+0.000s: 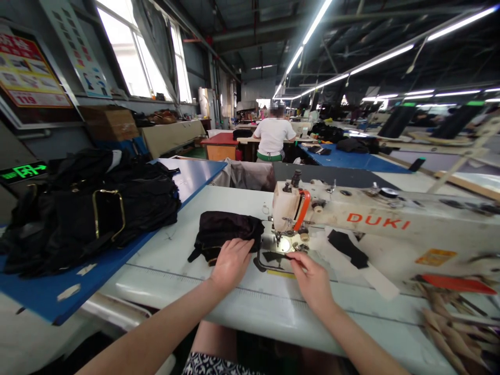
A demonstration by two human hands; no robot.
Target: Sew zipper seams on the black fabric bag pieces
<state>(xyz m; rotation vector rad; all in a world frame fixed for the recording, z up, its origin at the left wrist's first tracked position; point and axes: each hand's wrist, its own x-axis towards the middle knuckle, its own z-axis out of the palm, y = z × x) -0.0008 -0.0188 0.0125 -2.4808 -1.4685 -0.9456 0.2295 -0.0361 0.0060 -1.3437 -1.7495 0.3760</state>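
Observation:
My left hand (233,262) lies on the right end of a bunched black fabric piece (222,229), fingers stretched out over it. Left of the needle, that cloth rests on the pale sewing table. With thumb and forefinger, my right hand (312,278) pinches the edge of a small dark fabric piece (274,257), which lies just in front of the lit needle area. Above it stands the white sewing machine (289,208), its needle close to the small piece. Whether the two fabrics are joined is hard to make out.
A large heap of black garments (78,208), some with gold zippers, covers the blue table (42,297) at left. Right of the needle lie a black fabric strip (349,248) and white paper (377,278). A person in a white shirt (275,134) sits farther ahead.

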